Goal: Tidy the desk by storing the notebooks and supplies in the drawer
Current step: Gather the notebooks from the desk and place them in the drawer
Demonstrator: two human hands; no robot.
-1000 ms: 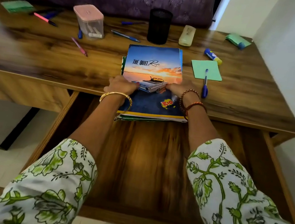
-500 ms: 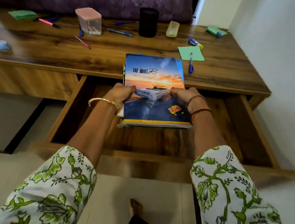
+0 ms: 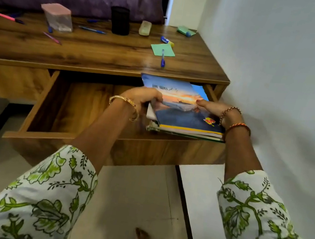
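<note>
Seen from above, a person's left hand (image 3: 143, 98) and right hand (image 3: 210, 108) each grip one side of a stack of notebooks (image 3: 185, 111), fingers curled around the edges with thumbs on the top cover. The stack sits at the right end of the open wooden drawer (image 3: 75, 109), its far end under the edge of the desk (image 3: 100, 55). On the desk lie several pens (image 3: 92, 29), a green sticky note (image 3: 162, 49), a black pen cup (image 3: 120, 20) and a pink-lidded clear box (image 3: 57, 17).
</note>
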